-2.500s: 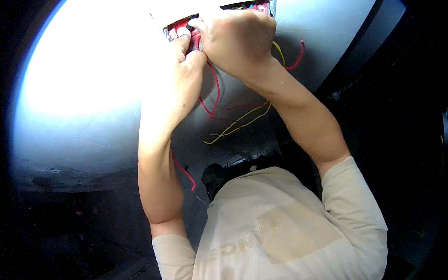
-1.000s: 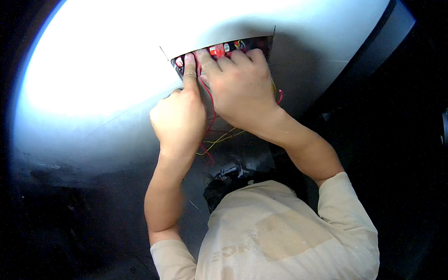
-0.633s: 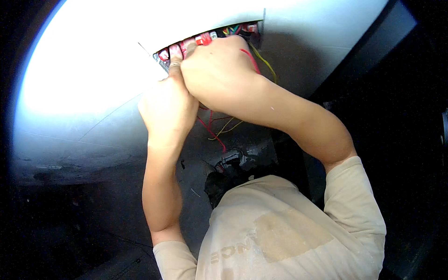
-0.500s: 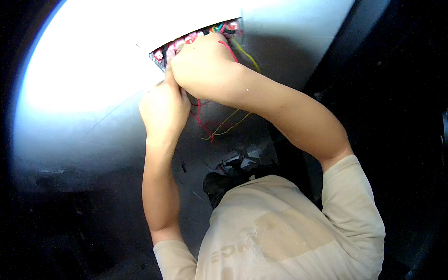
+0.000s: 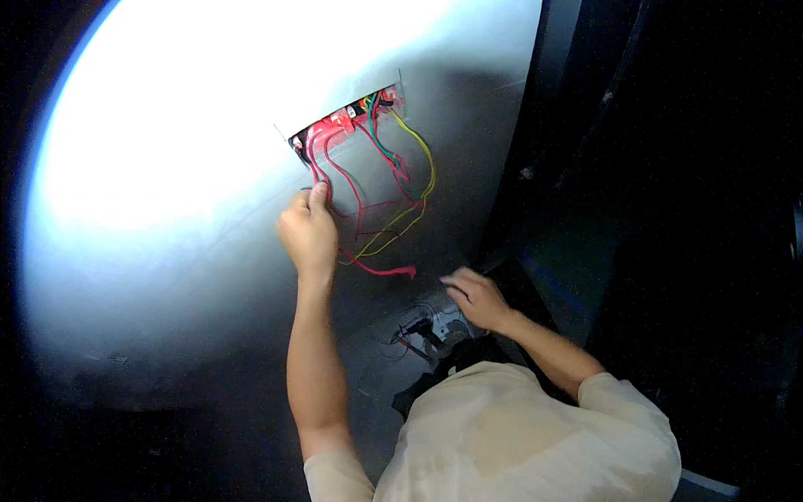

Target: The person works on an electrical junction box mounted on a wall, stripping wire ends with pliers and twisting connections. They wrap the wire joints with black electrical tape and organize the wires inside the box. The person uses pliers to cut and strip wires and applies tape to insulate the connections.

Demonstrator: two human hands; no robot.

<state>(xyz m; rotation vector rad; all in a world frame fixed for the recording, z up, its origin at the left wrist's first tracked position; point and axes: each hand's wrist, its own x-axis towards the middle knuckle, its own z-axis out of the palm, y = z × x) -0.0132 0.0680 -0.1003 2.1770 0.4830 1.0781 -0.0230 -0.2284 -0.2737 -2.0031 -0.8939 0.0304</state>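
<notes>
In the wall, an open rectangular wiring box (image 5: 355, 110) is packed with red, green, yellow and black wires. My left hand (image 5: 308, 234) is closed below the box's left end, pinching a red wire (image 5: 313, 155) between thumb and fingers. Lower and to the right, my right hand (image 5: 478, 299) is off the wires, a little blurred, its fingers apart with nothing visible in them. Closest to it is the flattened end of another red wire (image 5: 393, 272). Yellow wires (image 5: 431, 167) loop down from the box's right end, beside a green wire (image 5: 386, 152).
A grey wall panel (image 5: 209, 276) surrounds the box, with glare at upper left. Below my right hand, a black tool-like object (image 5: 425, 333) and thin dark wires lie on a pale surface. Dark uprights (image 5: 556, 50) stand at the right.
My right hand has come away from the box and moved down and right. My left hand now grips a red wire below the box. More hanging wires show.
</notes>
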